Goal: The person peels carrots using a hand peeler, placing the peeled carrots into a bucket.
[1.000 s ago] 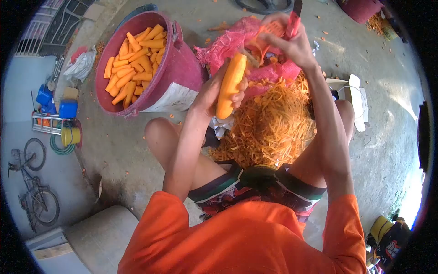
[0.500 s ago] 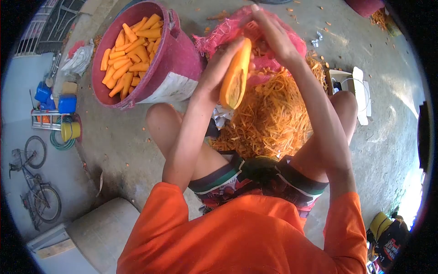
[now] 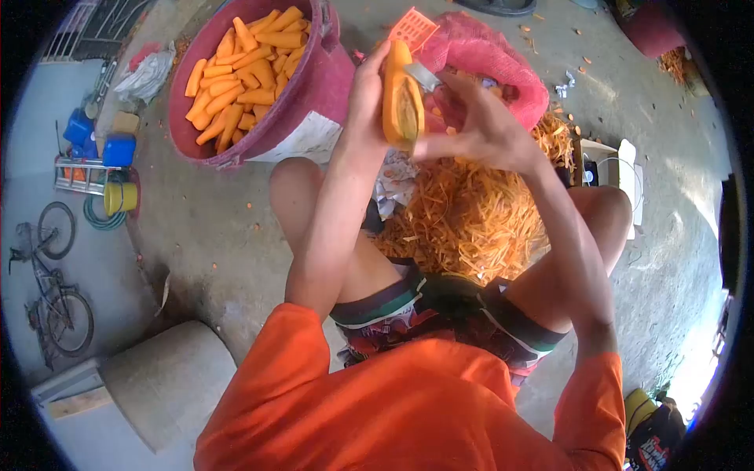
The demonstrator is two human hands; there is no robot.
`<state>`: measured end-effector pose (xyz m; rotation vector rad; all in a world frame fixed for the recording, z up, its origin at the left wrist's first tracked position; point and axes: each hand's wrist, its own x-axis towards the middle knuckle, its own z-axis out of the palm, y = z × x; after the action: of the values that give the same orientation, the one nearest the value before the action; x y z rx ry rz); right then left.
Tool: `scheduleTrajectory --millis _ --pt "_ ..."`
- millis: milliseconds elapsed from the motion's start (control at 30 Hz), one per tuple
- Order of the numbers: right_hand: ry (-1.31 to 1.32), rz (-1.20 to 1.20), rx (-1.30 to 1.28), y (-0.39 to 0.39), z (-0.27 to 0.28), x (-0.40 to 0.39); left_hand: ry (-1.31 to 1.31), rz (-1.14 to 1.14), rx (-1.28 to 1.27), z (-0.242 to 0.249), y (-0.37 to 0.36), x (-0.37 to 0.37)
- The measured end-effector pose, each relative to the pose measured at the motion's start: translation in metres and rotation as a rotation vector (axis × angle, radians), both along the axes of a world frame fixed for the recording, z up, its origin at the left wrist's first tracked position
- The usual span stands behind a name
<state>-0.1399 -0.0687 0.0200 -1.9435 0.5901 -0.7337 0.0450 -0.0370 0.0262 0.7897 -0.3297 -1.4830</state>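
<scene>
My left hand (image 3: 367, 98) is closed round a large peeled orange carrot (image 3: 402, 98), held upright, with a hollowed, darker patch on its lower side. Beside it, my right hand (image 3: 483, 125) has curled fingers and grips a small tool with a flat metal blade (image 3: 422, 76), whose tip meets the carrot's right side; its handle is hidden. Just above the carrot is an orange slotted plastic piece (image 3: 413, 31). A red mesh sack (image 3: 522, 67) lies open behind my right hand. Below both hands spreads a heap of orange peelings (image 3: 471, 216).
A tilted maroon tub (image 3: 334, 78) of peeled carrots (image 3: 251, 74) stands at the upper left. A white box (image 3: 628, 177) lies right of my knee. A grey slab (image 3: 169, 381) is at the lower left, with a bicycle (image 3: 59, 282) beyond it.
My right hand has come down and turned toward the carrot, and the metal blade now shows. The carrot stands more upright. The orange slotted piece is now plainly visible, and the whole view has shifted slightly.
</scene>
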Motion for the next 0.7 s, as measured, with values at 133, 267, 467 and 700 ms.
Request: scheduleTrajectory --millis 133,267,467,700 --pt "0.130 0.013 -0.041 0.003 0.015 0.008 -0.110 -0.012 0.005 0.006 0.005 -0.004" --pt "0.201 0.013 -0.047 0.006 0.018 0.012 -0.073 -0.002 -0.018 0.004 0.003 -0.003" --pt "0.236 0.005 -0.159 0.008 0.012 0.016 -0.066 0.010 -0.025 -0.004 0.005 0.005" --pt "0.172 0.105 -0.072 0.005 0.002 0.017 -0.224 0.083 0.051 0.005 0.006 0.000"
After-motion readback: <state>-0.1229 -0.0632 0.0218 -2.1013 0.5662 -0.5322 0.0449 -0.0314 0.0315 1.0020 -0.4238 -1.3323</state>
